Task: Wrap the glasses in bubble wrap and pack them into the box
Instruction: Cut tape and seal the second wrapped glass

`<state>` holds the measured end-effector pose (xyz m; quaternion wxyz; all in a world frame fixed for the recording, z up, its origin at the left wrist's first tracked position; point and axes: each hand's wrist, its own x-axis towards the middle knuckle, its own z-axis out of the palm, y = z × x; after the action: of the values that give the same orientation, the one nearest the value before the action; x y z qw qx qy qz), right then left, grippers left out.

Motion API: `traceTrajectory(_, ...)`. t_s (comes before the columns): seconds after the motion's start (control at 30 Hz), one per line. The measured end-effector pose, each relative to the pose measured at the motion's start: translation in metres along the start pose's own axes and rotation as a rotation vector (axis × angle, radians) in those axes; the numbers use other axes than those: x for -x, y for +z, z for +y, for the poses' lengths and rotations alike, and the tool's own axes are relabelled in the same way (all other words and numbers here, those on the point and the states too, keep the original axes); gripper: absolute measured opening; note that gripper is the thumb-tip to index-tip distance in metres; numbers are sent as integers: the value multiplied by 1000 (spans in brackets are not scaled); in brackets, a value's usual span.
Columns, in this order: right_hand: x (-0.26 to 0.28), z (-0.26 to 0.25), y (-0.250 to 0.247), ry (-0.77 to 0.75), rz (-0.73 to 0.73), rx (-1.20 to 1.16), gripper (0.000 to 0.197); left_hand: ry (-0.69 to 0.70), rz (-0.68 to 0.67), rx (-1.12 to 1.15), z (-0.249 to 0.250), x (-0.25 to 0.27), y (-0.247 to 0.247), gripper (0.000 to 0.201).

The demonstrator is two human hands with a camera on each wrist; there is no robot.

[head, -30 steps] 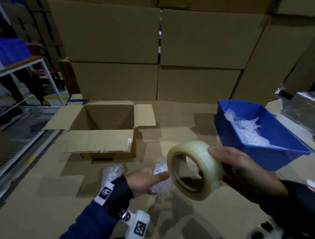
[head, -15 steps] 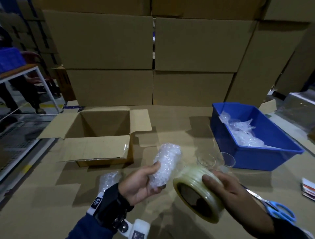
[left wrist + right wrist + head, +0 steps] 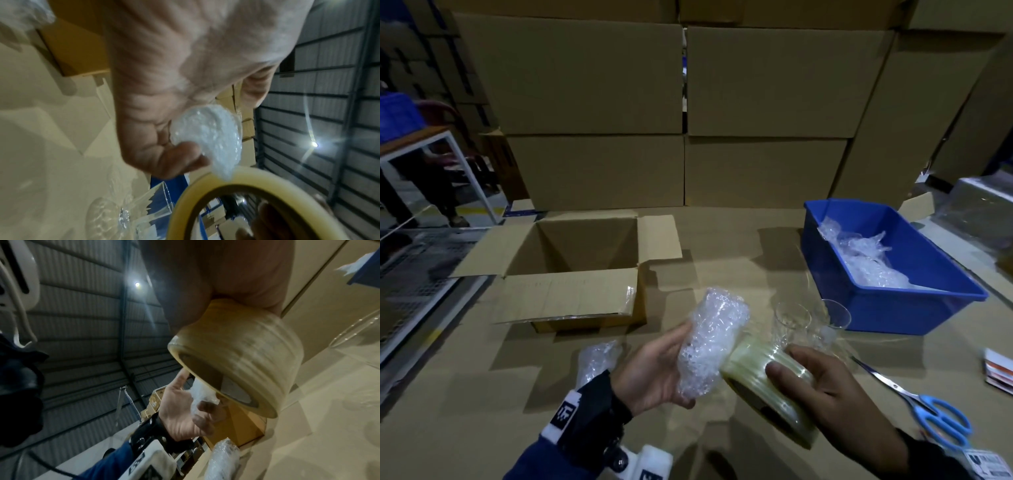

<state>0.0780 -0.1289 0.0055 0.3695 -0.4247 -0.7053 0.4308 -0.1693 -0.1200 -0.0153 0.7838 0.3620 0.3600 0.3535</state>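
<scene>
Glass wrapped in bubble wrap sits in the left hand, fingers and thumb curled round it, held above the near middle of the cardboard-covered table; its long axis tilts up and away, the upper end leaning to the right. Touching its lower right side is a roll of tape, gripped by the right hand. Another wrapped glass lies just beside the left wrist. Just past the tape stand two bare glasses, scissors to their right. Farther off are the open box on the left and a blue bin with bubble wrap on the right.
</scene>
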Motion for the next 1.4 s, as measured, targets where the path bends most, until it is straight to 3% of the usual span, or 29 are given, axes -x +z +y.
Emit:
traceTrajectory(0.1,0,0,5,-1,-14,-8,70,94,284,-287,-9,-9,7,71)
traceTrajectory(0.17,0,-1,7,-5,-17,-33,68,166,350,-269,-15,-14,8,66)
traceTrajectory(0.27,0,2,10,-16,1,-53,73,178,318,-138,-19,-15,7,49)
traceTrajectory(0.37,-1,7,11,-8,16,-76,75,71,280,-25,-21,-17,2,49)
traceTrajectory(0.47,-1,10,13,14,-7,-96,74,8,253,-84,-28,-19,-6,55)
traceTrajectory(0.57,-1,14,17,37,-16,-96,64,35,288,-220,-33,-23,-12,53)
traceTrajectory(0.7,1,30,22,48,-19,-53,67,52,346,-354,-45,-29,-22,78)
traceTrajectory(0.8,2,42,27,62,-12,-31,66,-3,307,-335,-45,-32,-12,22)
traceTrajectory(0.83,2,44,28,63,-11,-33,61,-18,324,-381,-42,-33,-5,20)
traceTrajectory(0.97,2,47,34,91,-25,-67,54,8,369,-416,-53,-45,-8,58)
traceTrajectory(1.1,3,49,35,108,-39,-30,58,16,440,-403,-64,-54,-16,67)
traceTrajectory(1.27,5,49,38,129,63,129,66,1,647,-544,-63,-55,-26,87)
traceTrajectory(1.4,10,50,38,166,77,122,66,-13,610,-593,-55,-50,-27,88)
